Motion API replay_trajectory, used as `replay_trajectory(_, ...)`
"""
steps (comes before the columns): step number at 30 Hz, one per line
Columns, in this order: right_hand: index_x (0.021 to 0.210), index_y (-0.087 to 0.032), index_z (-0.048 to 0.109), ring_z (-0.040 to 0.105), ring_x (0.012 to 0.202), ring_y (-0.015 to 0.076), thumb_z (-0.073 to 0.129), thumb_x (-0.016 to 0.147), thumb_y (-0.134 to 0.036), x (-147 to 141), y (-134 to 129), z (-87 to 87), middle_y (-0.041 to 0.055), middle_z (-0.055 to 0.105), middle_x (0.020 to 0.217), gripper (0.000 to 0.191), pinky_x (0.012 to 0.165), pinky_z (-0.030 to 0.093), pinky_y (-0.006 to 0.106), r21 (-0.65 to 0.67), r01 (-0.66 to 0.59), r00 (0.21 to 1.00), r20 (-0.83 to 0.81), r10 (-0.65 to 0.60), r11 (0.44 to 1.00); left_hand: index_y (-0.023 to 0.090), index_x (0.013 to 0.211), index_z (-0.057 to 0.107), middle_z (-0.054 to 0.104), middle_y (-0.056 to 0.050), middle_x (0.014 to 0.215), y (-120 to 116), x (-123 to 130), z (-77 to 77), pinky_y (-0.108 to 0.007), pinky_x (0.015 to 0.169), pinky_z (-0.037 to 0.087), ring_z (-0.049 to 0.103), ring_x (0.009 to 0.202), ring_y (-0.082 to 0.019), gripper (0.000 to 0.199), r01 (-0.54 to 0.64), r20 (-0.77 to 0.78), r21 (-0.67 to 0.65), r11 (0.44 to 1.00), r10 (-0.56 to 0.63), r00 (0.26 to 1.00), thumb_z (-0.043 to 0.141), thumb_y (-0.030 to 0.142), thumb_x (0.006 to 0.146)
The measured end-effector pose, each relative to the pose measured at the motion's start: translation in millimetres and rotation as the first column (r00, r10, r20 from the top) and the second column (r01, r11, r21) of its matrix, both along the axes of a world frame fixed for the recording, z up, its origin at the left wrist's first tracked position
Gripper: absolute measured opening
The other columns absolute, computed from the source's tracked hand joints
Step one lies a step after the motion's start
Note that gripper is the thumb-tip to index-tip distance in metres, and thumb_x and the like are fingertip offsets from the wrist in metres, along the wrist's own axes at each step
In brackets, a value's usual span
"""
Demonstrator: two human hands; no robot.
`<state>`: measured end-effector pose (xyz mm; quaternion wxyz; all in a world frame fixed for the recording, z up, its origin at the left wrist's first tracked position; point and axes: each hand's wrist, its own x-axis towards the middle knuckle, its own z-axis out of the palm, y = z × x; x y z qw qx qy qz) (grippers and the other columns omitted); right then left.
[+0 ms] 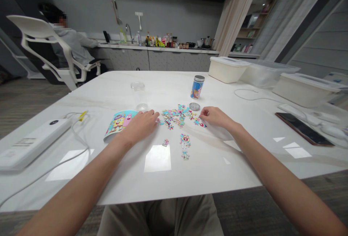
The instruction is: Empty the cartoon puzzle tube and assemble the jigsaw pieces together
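Loose jigsaw pieces (178,114) lie in a heap on the white table (114,178). Nearer the front edge are a small joined section (185,143) showing a cartoon figure and a single piece (165,142). My left hand (144,123) rests at the heap's left side, over the right edge of a curled picture sheet (119,121); its fingers are bent, and anything at the fingertips is too small to tell. At the heap's right side my right hand (213,116) has thumb and fingers pinched together, their contents hidden. A round clear lid (194,106) lies just behind that hand.
A clear jar (139,96) and a blue cartoon can (197,87) stand behind the heap. Lidded boxes (228,70), a phone (303,128) and cables are at right. A power strip (32,143) lies left. Beyond the table, a person (70,44) sits in a white chair.
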<state>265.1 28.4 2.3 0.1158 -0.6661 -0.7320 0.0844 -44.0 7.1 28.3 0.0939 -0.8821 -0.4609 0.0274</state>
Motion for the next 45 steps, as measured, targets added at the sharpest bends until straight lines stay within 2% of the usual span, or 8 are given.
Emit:
replay_trajectory(5, 0.085, -0.019, 0.069, 0.063, 0.076, 0.0162, 0.059, 0.082, -0.028, -1, -1, 0.9, 0.0047, 0.072, 0.088, 0.013, 0.066, 0.043, 0.024, 0.016, 0.006, 1.0, 0.009, -0.006, 1.0, 0.024, 0.127, 0.053, 0.061, -0.009, 0.099, -1, 5, 0.9, -0.03, 0.071, 0.043, 0.062, 0.082, -0.019, 0.04, 0.116, -0.016, -0.07, 0.991, -0.118, 0.993, 0.037, 0.014, 0.092)
replay_trajectory(18, 0.084, -0.019, 0.067, 0.062, 0.077, 0.0174, 0.058, 0.082, -0.027, -3, -4, 3.9, 0.0052, 0.07, 0.088, 0.013, 0.066, 0.043, 0.026, 0.007, 0.003, 1.0, -0.013, -0.003, 1.0, 0.016, 0.111, 0.059, 0.062, -0.01, 0.104, -3, 6, 1.5, -0.031, 0.074, 0.044, 0.061, 0.084, -0.02, 0.028, 0.084, -0.018, -0.064, 0.994, -0.085, 0.996, 0.039, 0.015, 0.091)
replay_trajectory(21, 0.092, -0.017, 0.068, 0.064, 0.087, 0.0194, 0.056, 0.082, -0.022, -8, -5, 1.7, 0.0082, 0.069, 0.098, 0.016, 0.078, 0.048, 0.029, 0.105, -0.111, 0.991, -0.061, 0.118, 0.988, 0.016, 0.111, 0.059, 0.062, -0.011, 0.105, -3, 6, 0.1, -0.031, 0.075, 0.044, 0.062, 0.085, -0.02, 0.028, 0.075, -0.022, -0.06, 0.995, -0.076, 0.997, 0.04, 0.014, 0.09)
replay_trajectory(25, 0.111, -0.019, 0.066, 0.057, 0.118, 0.0213, 0.048, 0.086, -0.017, -15, -6, -5.2, 0.0091, 0.063, 0.126, 0.031, 0.103, 0.042, 0.037, 0.184, -0.421, 0.889, -0.108, 0.444, 0.888, 0.014, 0.109, 0.061, 0.063, -0.012, 0.105, -3, 6, -1.2, -0.032, 0.076, 0.045, 0.063, 0.085, -0.021, 0.028, 0.058, -0.039, -0.059, 0.997, -0.06, 0.997, 0.038, 0.018, 0.093)
replay_trajectory(27, 0.113, -0.021, 0.066, 0.057, 0.119, 0.0222, 0.048, 0.087, -0.017, -15, -4, -8.4, 0.0086, 0.062, 0.129, 0.032, 0.105, 0.042, 0.04, 0.173, -0.474, 0.862, -0.109, 0.495, 0.864, 0.014, 0.107, 0.062, 0.063, -0.012, 0.105, -3, 6, -1.3, -0.033, 0.076, 0.045, 0.063, 0.085, -0.021, 0.028, 0.053, -0.053, -0.059, 0.997, -0.056, 0.997, 0.038, 0.018, 0.093)
replay_trajectory(33, 0.096, -0.02, 0.068, 0.066, 0.094, 0.0215, 0.053, 0.084, -0.018, -10, -3, -5.0, 0.008, 0.071, 0.101, 0.019, 0.087, 0.051, 0.037, 0.205, -0.421, 0.88, -0.142, 0.453, 0.883, 0.014, 0.113, 0.057, 0.064, -0.011, 0.106, -7, 10, 2.1, -0.033, 0.077, 0.045, 0.063, 0.088, -0.022, 0.029, 0.056, -0.045, -0.07, 0.996, -0.059, 0.997, 0.036, 0.014, 0.092)
replay_trajectory(40, 0.088, -0.018, 0.067, 0.067, 0.076, 0.0166, 0.061, 0.073, -0.011, -17, -4, 1.2, 0.0027, 0.073, 0.08, 0.018, 0.074, 0.052, 0.029, 0.201, -0.199, 0.892, -0.369, 0.262, 0.959, 0.014, 0.113, 0.055, 0.063, -0.011, 0.108, -7, 10, 1.8, -0.035, 0.077, 0.044, 0.063, 0.087, -0.023, 0.029, 0.062, -0.039, -0.085, 0.994, -0.066, 0.997, 0.036, 0.013, 0.091)
replay_trajectory(45, 0.085, -0.015, 0.067, 0.067, 0.064, 0.0158, 0.065, 0.074, -0.018, -17, -1, 2.6, 0.0047, 0.073, 0.075, 0.012, 0.063, 0.052, 0.028, 0.055, -0.102, 0.816, -0.567, 0.115, 0.993, 0.014, 0.113, 0.055, 0.064, -0.011, 0.109, -5, 9, -0.8, -0.035, 0.078, 0.044, 0.063, 0.088, -0.023, 0.029, 0.07, -0.032, -0.082, 0.994, -0.073, 0.997, 0.036, 0.013, 0.091)
